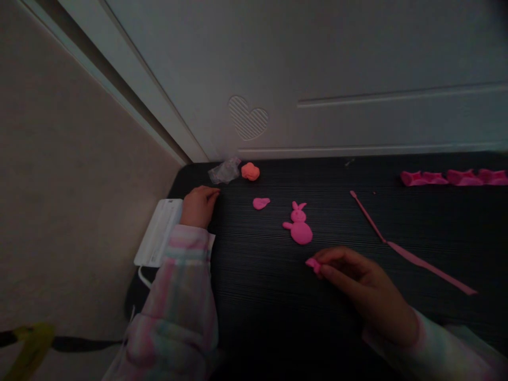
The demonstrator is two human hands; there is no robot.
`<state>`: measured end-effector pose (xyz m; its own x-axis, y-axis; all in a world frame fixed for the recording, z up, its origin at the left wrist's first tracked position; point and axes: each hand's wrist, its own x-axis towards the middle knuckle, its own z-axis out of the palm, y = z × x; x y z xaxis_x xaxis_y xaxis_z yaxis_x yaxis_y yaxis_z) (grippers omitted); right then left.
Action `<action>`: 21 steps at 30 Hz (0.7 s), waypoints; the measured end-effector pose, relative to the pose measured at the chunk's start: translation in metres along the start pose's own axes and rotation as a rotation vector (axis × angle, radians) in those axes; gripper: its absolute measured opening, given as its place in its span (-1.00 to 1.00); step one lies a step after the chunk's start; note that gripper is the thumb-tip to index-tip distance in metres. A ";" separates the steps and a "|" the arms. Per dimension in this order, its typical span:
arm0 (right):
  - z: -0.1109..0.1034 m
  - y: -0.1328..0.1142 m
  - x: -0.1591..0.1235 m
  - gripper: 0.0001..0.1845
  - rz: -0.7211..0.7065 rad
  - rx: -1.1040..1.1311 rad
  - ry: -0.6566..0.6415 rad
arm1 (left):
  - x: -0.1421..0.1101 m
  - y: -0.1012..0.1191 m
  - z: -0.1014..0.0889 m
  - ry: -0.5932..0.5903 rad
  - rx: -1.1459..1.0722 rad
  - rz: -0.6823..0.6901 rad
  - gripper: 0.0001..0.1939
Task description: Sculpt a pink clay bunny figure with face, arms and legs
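Note:
A flat pink clay rabbit figure [299, 225] lies on the dark table [278, 296]. My right hand [359, 283] hovers just below it, with thumb and fingertips pinched on a small pink clay piece [313, 264]. My left hand [199, 205] rests on the table at the left, fingers curled downward, next to a white face mask [159, 231]. A small pink clay blob [261, 203] lies between my left hand and the rabbit.
An orange clay lump [250, 171] and a crumpled clear wrapper [225, 171] sit at the table's back left. A long pink modelling tool [408, 254] lies at the right. Pink moulds [452, 177] line the far right. A white panel with a heart [247, 117] stands behind.

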<state>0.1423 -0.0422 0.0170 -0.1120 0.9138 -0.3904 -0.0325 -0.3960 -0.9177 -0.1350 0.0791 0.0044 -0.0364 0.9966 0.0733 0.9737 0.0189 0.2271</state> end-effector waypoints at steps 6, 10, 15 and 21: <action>0.000 0.001 -0.001 -0.86 0.009 0.021 -0.002 | 0.001 0.001 0.001 0.041 0.034 -0.037 -0.75; -0.001 0.002 -0.002 -0.88 0.016 0.025 -0.018 | 0.000 0.004 -0.003 0.064 0.049 -0.055 -0.72; 0.000 0.001 -0.001 -0.89 0.002 0.021 -0.015 | -0.001 0.006 -0.007 0.106 0.053 -0.068 -0.70; 0.000 0.001 -0.001 -0.88 0.005 0.010 -0.013 | 0.000 0.006 -0.004 0.111 0.048 -0.101 -0.65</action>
<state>0.1426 -0.0432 0.0169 -0.1246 0.9108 -0.3937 -0.0420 -0.4012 -0.9150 -0.1304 0.0791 0.0100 -0.1567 0.9745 0.1604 0.9734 0.1249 0.1919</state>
